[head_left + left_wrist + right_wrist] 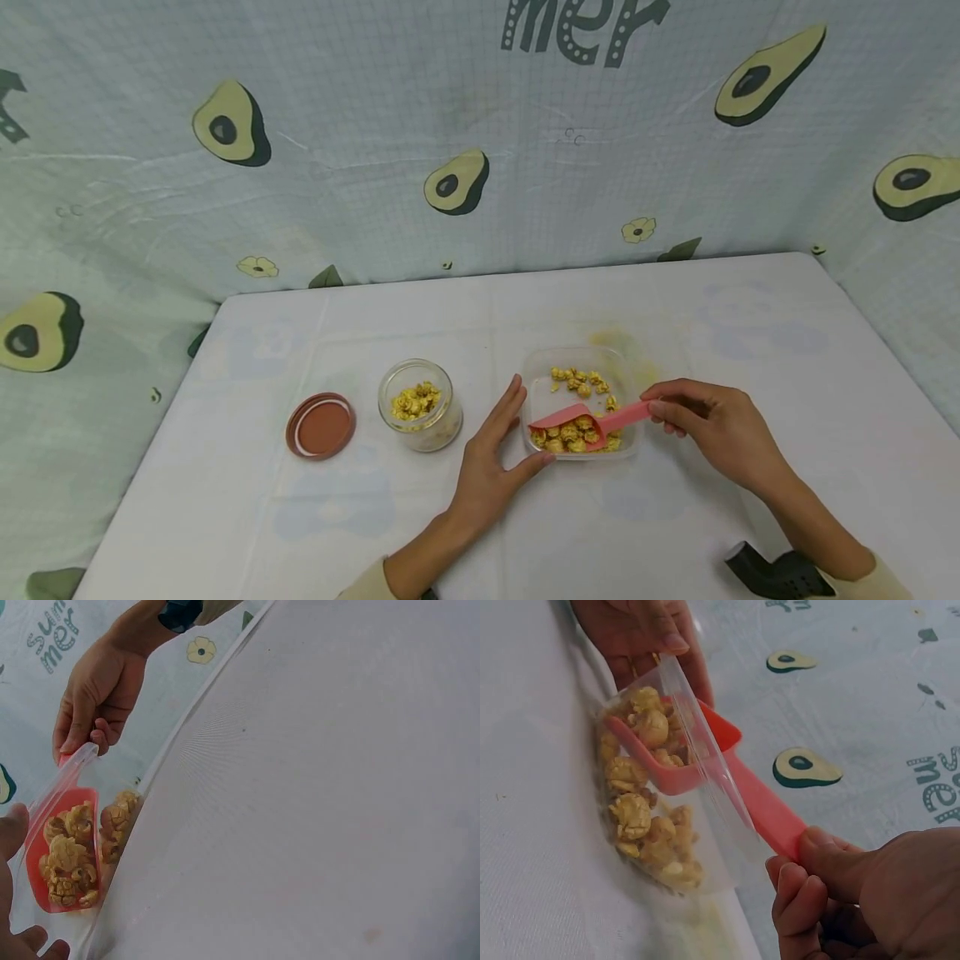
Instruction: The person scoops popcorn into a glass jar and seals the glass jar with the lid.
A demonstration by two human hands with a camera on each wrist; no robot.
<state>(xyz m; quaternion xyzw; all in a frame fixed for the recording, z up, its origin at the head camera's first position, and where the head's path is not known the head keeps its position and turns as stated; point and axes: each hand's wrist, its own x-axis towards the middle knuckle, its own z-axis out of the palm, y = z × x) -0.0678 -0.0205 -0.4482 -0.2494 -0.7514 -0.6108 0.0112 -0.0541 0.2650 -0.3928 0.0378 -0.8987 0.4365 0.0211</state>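
Ideally, keep the pink scoop (602, 423) level beneath its popcorn (69, 859); the right hand (716, 429) pinches the handle; the left hand (487, 479) (spread wide) braces the clear tub's (540, 396) left side.

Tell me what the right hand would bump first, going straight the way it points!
Besides the scoop it holds, the right hand would probably meet the tub first, though it might pass above: height is hard to judge.

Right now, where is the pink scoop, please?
In the head view, the pink scoop is right of centre, dipped into the clear plastic container among the yellow popcorn, its handle pinched by the right hand.
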